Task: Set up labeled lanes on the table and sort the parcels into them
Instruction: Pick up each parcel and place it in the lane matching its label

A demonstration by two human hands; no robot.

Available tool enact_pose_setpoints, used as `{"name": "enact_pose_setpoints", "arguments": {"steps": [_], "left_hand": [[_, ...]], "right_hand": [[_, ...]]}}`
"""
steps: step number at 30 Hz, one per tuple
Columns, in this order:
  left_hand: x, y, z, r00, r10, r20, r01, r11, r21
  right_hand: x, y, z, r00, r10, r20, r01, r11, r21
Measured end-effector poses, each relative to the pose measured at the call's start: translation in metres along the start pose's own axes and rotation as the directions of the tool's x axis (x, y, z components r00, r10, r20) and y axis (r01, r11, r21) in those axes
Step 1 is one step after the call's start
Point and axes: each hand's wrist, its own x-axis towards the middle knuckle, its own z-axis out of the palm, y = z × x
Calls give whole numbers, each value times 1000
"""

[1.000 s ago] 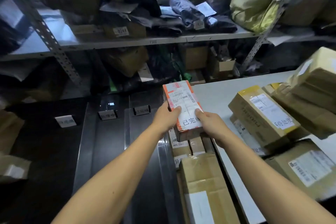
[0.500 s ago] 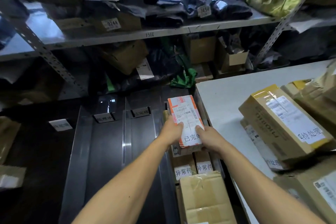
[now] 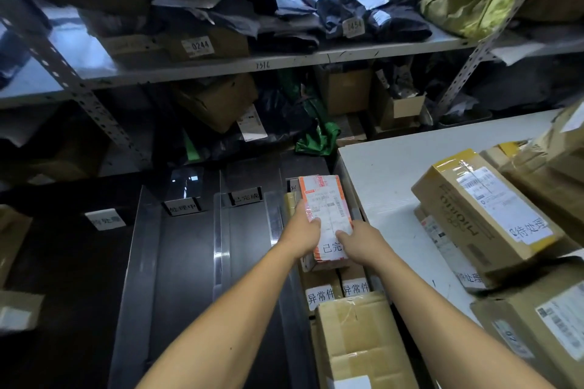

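The right hand covers the end of the parcel label; the right edge crops the boxes.

The two middle lanes lie bare and open to a reaching hand. The rightmost lane is packed with boxes nearly to its far end. Stacked cartons crowd the white table on the right; its far-left part is free. The dark far-left area is hard to judge.

Orange-edged white-labelled parcel, brown cardboard boxes, white table, green bag
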Motion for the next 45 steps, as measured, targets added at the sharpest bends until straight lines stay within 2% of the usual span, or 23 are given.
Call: {"name": "enact_pose_setpoints", "arguments": {"steps": [3,7,10,14,19,26,34,37,40,45], "left_hand": [[-11,10,-4,997,71,30,-72,997,27],[-38,21,-19,994,105,-26,-104,994,19],[-71,26,-42,985,163,-58,-162,987,6],[-123,21,-94,963,227,-146,-226,974,25],[-201,-16,-188,889,345,-300,-328,939,107],[-293,-89,-317,785,338,-520,-280,941,190],[-337,-193,-409,725,93,-683,-55,995,78],[-338,-224,-428,706,16,-708,21,999,44],[-327,-251,-442,689,-30,-724,64,998,20],[-308,-284,-454,658,-89,-748,57,996,-68]], "right_hand": [[-15,-8,-4,999,-27,-44,25,999,-40],[-52,-32,-4,987,-72,-141,68,997,-35],[-88,-65,2,962,-159,-221,165,986,11],[-138,-120,24,910,-278,-306,299,954,21],[-199,-206,79,835,-418,-357,457,889,27],[-250,-298,196,762,-593,-259,629,773,80],[-262,-361,316,741,-671,1,668,738,92],[-247,-382,345,731,-676,94,677,735,18],[-220,-403,373,707,-693,144,707,692,-145],[-175,-433,412,665,-722,192,739,599,-308]]}}
